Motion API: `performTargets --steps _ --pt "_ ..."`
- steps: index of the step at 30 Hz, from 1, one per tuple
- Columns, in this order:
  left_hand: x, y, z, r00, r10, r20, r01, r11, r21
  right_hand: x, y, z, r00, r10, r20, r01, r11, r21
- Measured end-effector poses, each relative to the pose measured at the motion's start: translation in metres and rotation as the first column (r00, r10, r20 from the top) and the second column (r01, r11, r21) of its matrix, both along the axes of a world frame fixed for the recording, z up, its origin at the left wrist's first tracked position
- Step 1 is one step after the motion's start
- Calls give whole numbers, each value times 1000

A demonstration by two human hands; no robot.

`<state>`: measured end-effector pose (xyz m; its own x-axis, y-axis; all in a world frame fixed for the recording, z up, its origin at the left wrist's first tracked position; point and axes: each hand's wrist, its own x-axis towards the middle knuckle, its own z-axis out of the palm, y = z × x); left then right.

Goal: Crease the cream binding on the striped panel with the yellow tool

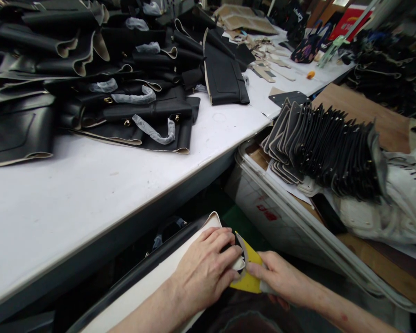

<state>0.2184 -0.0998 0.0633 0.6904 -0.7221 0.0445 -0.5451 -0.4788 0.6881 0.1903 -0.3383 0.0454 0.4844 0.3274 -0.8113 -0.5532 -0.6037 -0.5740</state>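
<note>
Leather (149, 282) lies beside the desk (107, 185) — pale side up, probably light, supple, a little slick, best gripped by its edge; the left hand (210, 259) curls round its end, fingers bunched; the right hand (275, 275) pinches a yellow tool (252, 259).

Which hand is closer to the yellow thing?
Right. The right hand grips the yellow thing by its right side; the left hand lies on the pale-faced black piece, fingers near the yellow thing's left edge.
</note>
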Motion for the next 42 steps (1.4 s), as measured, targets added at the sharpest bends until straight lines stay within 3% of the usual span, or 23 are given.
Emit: performTargets --steps 12,20,26,31,36,42 --pt "1 1 0 1000 2 -12 -2 1000 -16 -3 9 -1 991 -84 -108 87 996 31" --pt "0 1 -1 999 27 -44 -28 999 -17 7 11 2 999 13 -32 -13 1000 13" --pt "-2 5 -1 994 94 -53 -96 994 -47 8 23 -2 999 -12 -33 15 995 97" --pt "-2 1 10 995 83 60 -86 995 48 -5 28 -12 991 -97 -94 111 982 151" --pt "3 -8 22 984 -31 175 -5 979 204 -14 42 -15 964 -230 -133 240 968 69" --pt "4 -6 27 974 -32 225 -13 981 195 -29 58 -13 895 -407 -182 429 898 103"
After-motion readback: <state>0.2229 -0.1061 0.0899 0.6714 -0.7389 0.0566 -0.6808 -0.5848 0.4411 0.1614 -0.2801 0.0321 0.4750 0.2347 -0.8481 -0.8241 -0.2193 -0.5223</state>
